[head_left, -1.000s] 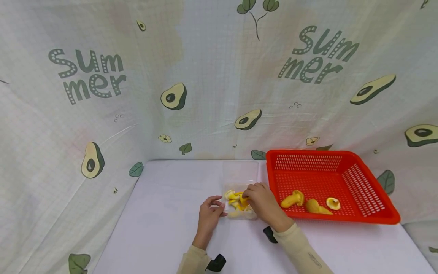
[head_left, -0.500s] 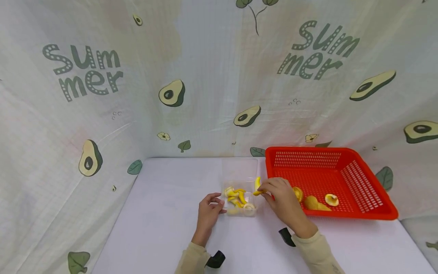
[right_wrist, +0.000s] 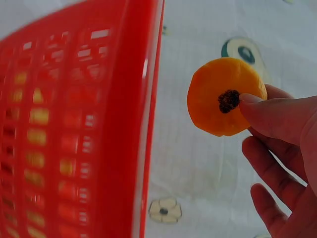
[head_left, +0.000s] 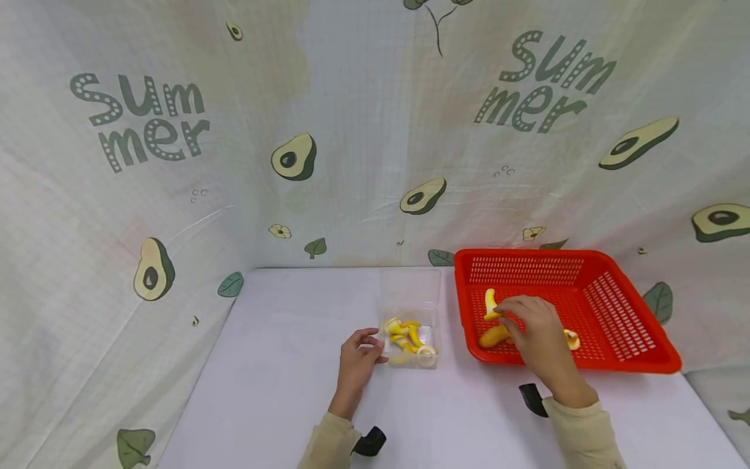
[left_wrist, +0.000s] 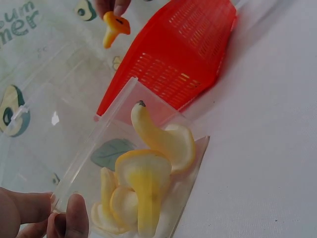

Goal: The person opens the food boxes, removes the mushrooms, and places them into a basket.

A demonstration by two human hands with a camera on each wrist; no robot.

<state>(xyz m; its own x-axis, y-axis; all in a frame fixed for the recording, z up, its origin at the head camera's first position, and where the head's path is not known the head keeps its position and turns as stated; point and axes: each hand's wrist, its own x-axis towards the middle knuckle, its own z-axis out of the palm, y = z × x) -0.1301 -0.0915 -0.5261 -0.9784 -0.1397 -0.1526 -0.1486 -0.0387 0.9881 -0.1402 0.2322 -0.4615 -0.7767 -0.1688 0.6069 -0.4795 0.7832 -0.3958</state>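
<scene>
My right hand [head_left: 539,329] pinches a yellow mushroom [head_left: 490,304] over the left part of the red basket [head_left: 638,366]. In the right wrist view, the thumb presses the dark middle of its round orange cap [right_wrist: 208,101], with other fingers partly hidden behind. The left hand [head_left: 357,361] touches the left side of a clear plastic box [head_left: 437,326], its fingers relaxed. Several yellow and white mushrooms [left_wrist: 143,173] lie inside that box. Another yellow mushroom [head_left: 494,336] rests in the basket below the right hand, and a pale cap [head_left: 572,339] is partly covered by it.
A clear lid [head_left: 411,286] lies open behind the box. The basket's raised, perforated walls stand close to the right of the box. A patterned cloth [head_left: 351,130] hangs behind the white table [head_left: 281,339].
My right hand has lifted a mushroom out of the clear box and carried it right, over the basket. The left hand has stayed beside the box.
</scene>
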